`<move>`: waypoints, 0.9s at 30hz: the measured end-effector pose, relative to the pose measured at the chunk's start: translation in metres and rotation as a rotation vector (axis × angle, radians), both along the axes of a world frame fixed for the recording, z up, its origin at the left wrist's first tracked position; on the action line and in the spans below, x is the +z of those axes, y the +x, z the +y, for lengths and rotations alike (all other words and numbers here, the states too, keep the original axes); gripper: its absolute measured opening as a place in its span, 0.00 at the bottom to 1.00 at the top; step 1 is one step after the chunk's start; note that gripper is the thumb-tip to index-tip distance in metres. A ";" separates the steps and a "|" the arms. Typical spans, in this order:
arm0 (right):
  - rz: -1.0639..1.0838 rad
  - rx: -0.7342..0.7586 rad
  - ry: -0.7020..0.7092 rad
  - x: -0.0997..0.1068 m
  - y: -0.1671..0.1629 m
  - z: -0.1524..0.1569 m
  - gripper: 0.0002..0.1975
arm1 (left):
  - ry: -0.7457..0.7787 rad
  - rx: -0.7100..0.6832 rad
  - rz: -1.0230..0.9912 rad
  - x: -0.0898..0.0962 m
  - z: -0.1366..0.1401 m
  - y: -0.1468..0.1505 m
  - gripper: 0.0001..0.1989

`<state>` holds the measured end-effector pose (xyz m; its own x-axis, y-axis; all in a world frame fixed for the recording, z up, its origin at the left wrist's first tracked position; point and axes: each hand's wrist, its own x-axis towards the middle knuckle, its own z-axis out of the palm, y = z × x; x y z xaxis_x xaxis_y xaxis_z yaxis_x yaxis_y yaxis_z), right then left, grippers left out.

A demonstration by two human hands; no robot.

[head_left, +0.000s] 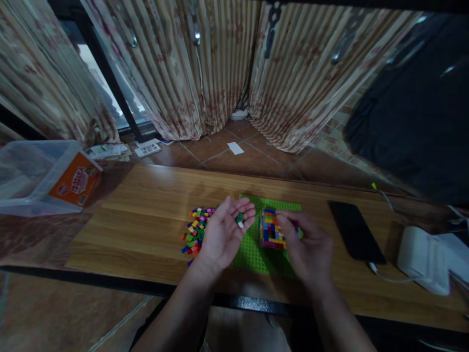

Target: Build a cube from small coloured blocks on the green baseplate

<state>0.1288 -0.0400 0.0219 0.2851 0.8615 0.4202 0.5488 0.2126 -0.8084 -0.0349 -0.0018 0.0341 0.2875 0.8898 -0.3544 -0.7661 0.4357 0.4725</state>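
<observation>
Forearms (183, 308), brick block (270, 231) beside right grip (308, 242), closure unclear, bricks (239, 219) atop uncurled left grip (224, 237)

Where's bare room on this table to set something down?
Widest: the brown wooden tabletop left of the loose multicoloured bricks. Smaller: nearside of the flat black phone. Crowded: around the green studded baseplate: multicoloured brick block, left hand, right hand.

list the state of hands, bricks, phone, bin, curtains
left hand: open, palm up, holding small bricks
right hand: curled at brick block, contact unclear
brick block: on green baseplate
loose bricks: scattered pile
phone: screen dark, cable attached
plastic bin: open-topped
curtains: hanging, parted at window
</observation>
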 end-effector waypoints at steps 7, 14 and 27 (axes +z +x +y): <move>-0.169 0.203 -0.094 -0.001 -0.048 -0.006 0.06 | 0.072 -0.002 -0.012 0.003 -0.005 0.004 0.20; -0.208 0.192 -0.070 -0.005 -0.047 -0.002 0.07 | 0.096 0.004 -0.050 0.003 -0.006 0.007 0.19; -0.143 0.131 -0.069 -0.005 -0.031 -0.001 0.06 | 0.297 -0.099 0.552 -0.008 -0.006 0.007 0.14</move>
<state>0.0980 -0.0408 0.0170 0.1106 0.9153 0.3874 0.6306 0.2367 -0.7392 -0.0282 -0.0080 0.0265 0.2189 0.9514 -0.2166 -0.3375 0.2821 0.8980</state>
